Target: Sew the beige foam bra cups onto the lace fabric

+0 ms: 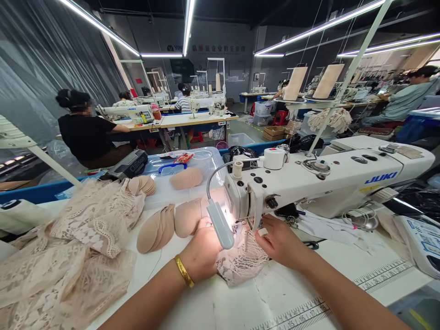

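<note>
A white JUKI sewing machine [330, 181] stands on the white table [240, 302]. A piece of beige lace [240, 261] lies under its needle area, lit by a small gooseneck lamp [220, 224]. My left hand [202, 252], with a gold bangle on the wrist, rests closed on the lace left of the needle. My right hand [280, 243] presses on the lace at the right, just below the machine head; its fingertips are hidden behind the machine.
A heap of beige lace [68, 256] covers the table's left side. Stacks of beige foam cups [168, 224] lie beside a clear plastic box [185, 176]. A ruler strip [343, 298] runs along the table. Other people sit at sewing machines behind.
</note>
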A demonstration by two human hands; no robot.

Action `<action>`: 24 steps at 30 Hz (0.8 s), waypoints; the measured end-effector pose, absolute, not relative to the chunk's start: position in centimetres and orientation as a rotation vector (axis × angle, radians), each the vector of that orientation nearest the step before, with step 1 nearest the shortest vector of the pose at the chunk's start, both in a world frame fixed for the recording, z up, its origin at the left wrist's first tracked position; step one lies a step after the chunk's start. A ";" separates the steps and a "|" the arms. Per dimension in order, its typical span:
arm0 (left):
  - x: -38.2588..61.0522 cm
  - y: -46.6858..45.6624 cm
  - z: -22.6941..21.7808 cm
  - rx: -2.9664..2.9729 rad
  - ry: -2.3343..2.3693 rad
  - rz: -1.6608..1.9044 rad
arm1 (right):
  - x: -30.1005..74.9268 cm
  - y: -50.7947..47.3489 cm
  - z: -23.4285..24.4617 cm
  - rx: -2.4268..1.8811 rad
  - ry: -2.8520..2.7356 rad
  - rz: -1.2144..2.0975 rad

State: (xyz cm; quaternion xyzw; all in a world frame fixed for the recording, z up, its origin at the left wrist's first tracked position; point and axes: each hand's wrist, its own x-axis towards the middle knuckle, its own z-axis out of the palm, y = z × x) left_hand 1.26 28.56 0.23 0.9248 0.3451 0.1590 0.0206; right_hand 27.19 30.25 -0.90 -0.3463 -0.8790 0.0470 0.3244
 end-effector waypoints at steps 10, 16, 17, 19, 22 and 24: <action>0.8 27.6 1.3 2.751 1.031 0.551 | 27.2 29.4 -1.3 -0.830 -2.364 0.100; 1.6 26.5 1.1 2.811 1.476 0.314 | 25.4 28.4 -0.7 -0.640 -2.635 0.354; 2.0 26.3 1.2 2.793 1.527 0.249 | 25.1 28.4 -0.9 -0.689 -2.665 0.346; 2.7 25.8 1.6 2.756 1.589 0.133 | 24.8 28.6 -1.4 -0.809 -2.702 0.262; 2.9 25.1 2.5 2.683 1.553 0.062 | 25.3 29.0 -2.0 -0.882 -2.694 0.129; 2.4 24.8 3.2 2.621 1.459 0.050 | 25.9 29.1 -1.9 -0.899 -2.636 0.098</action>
